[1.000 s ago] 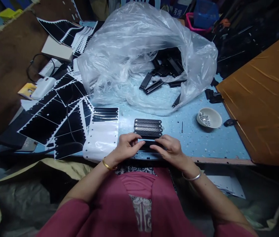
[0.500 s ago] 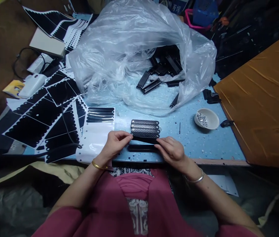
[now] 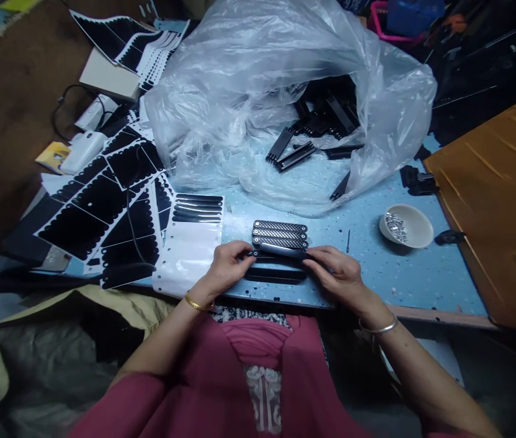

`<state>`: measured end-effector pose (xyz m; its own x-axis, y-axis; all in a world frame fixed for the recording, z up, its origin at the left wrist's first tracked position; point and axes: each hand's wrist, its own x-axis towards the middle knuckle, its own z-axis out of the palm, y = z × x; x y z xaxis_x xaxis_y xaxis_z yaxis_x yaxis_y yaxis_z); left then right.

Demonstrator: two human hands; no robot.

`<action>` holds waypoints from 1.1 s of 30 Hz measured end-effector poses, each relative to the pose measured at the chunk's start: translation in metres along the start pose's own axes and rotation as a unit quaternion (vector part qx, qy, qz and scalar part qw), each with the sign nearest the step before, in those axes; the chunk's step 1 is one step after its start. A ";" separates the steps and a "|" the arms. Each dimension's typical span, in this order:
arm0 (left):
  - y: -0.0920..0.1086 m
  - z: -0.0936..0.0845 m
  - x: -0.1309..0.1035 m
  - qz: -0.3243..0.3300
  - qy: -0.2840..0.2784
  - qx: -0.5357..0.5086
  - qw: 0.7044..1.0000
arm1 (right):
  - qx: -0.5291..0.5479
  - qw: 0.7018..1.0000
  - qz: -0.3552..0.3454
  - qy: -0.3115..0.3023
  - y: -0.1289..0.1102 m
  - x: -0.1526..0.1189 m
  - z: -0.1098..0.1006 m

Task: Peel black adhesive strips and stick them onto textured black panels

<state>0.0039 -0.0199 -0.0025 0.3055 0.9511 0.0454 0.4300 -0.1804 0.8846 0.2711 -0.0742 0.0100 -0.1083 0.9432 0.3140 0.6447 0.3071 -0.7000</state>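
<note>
A thin black strip (image 3: 280, 249) with a bright sheen spans between my two hands, just in front of a row of textured black bars (image 3: 280, 232). My left hand (image 3: 230, 266) pinches its left end between thumb and fingertips. At the other end, the fingers of my right hand (image 3: 336, 271) are closed on the strip. A plain black bar (image 3: 276, 276) lies nearer the table's front edge, below the strip. To the left is a white backing sheet (image 3: 188, 255) with several black strips on its upper part.
A large clear plastic bag (image 3: 221, 91) covers the back, with black parts (image 3: 338, 115) in its mouth. On the right stand a white bowl (image 3: 415, 226) of small shiny pieces and a thin dark tool (image 3: 348, 241). Black sticker sheets (image 3: 84, 216) overlap at left.
The view has shifted, so the table appears further right. The strip between my hands has tilted and now catches the light, covering part of the nearest textured bars. Both hands keep their pinch.
</note>
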 end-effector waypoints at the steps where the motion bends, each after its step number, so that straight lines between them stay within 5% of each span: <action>1: 0.000 0.000 -0.001 -0.002 -0.006 0.003 1.000 | -0.001 1.000 -0.006 -0.008 0.000 0.001 0.000; 7: -0.006 -0.001 -0.006 -0.023 -0.006 -0.003 1.000 | 0.001 0.999 -0.028 -0.046 -0.001 0.001 -0.001; 33: -0.011 0.000 -0.006 0.002 -0.006 -0.017 1.000 | -0.021 0.995 -0.089 -0.032 -0.007 0.009 0.001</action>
<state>-0.0027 -0.0240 -0.0128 0.3172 0.9474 0.0428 0.3999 -0.1745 0.8998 0.2649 -0.0681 0.0167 -0.2711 0.8810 0.3877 0.6425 0.4655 -0.6087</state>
